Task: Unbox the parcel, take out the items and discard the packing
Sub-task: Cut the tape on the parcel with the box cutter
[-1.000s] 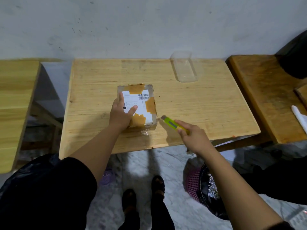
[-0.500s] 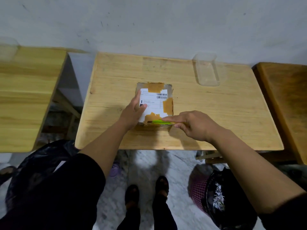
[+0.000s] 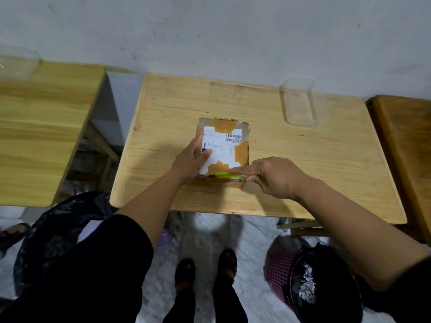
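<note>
- parcel (image 3: 225, 145) sits flat around the middle of the light wood table (image 3: 303, 183), white label up with brown tape patches on the far edge, right side and near edge
- left hand (image 3: 190, 160) rests on the left part of the parcel, fingers mostly straight along the left edge and thumb lying across the label, so that grip is spread out flat, not wrapped round anything
- right hand (image 3: 274, 177) has its grip clamped on a yellow-green cutter (image 3: 227, 175), index finger stretched out along the top of it
- cutter lies level along the near edge of the parcel, tip pointing left; can't make out the blade itself
- clear plastic tub (image 3: 299, 102) stands near the far right corner of the same table, well apart from the parcel
- another wood table (image 3: 42, 127) on the left with a clear container (image 3: 17, 62) at its far edge, and a darker one (image 3: 405, 145) on the right
- down on the floor on the right there's a pink basket (image 3: 281, 273) lined with a black bag, and a black bag (image 3: 60, 229) on the left too
</note>
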Motion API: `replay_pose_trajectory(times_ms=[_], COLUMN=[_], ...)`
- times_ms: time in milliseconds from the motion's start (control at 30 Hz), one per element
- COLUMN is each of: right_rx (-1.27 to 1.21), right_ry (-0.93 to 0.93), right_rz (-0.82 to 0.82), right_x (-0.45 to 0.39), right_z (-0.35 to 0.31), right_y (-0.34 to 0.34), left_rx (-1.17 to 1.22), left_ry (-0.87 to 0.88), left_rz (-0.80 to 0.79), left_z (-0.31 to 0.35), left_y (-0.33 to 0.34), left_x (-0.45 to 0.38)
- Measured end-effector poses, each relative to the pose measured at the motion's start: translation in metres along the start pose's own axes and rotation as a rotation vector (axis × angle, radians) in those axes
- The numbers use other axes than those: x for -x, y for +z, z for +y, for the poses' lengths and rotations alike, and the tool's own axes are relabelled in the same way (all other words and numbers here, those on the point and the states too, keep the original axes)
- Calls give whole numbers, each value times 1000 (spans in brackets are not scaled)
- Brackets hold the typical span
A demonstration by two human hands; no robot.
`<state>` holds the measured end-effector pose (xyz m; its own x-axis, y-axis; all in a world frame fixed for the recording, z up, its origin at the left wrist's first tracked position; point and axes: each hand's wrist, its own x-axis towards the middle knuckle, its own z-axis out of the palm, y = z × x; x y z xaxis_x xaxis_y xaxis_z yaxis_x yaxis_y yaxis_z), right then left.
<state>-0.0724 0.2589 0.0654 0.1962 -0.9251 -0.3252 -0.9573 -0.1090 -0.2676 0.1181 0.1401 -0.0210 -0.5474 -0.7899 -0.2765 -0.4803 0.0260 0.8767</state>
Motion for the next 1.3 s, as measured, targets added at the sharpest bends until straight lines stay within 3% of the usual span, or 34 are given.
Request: replay_pose_trajectory(times_ms=[467, 567, 700, 767, 867, 1000, 1067, 1300], right_rx=[-79, -475, -1100, -1260, -1410, -1556, -1495, -1492], right_ry=[109, 204, 416, 543, 674, 749, 744, 564], right_rz=[-15, 73, 446, 599, 685, 712, 711, 528], right_x=[36, 44, 39, 26, 6, -4, -4, 10], right_z=[33, 31, 16, 3, -19, -34, -35, -42], right_y=[12, 18, 41, 57, 74, 83, 86, 80], left_rx=[50, 69, 71, 82, 98, 102, 94, 73], left_ry=[-3, -6, 3, 1, -4, -1, 2, 8], left_rz=[11, 21, 31, 29, 29, 25, 28, 35], left_z=[-4, -4, -6, -6, -7, -6, -6, -4], left_y=[2, 4, 5, 5, 5, 5, 5, 5], left_x=[-1, -2, -4, -4, -4, -3, -3, -2])
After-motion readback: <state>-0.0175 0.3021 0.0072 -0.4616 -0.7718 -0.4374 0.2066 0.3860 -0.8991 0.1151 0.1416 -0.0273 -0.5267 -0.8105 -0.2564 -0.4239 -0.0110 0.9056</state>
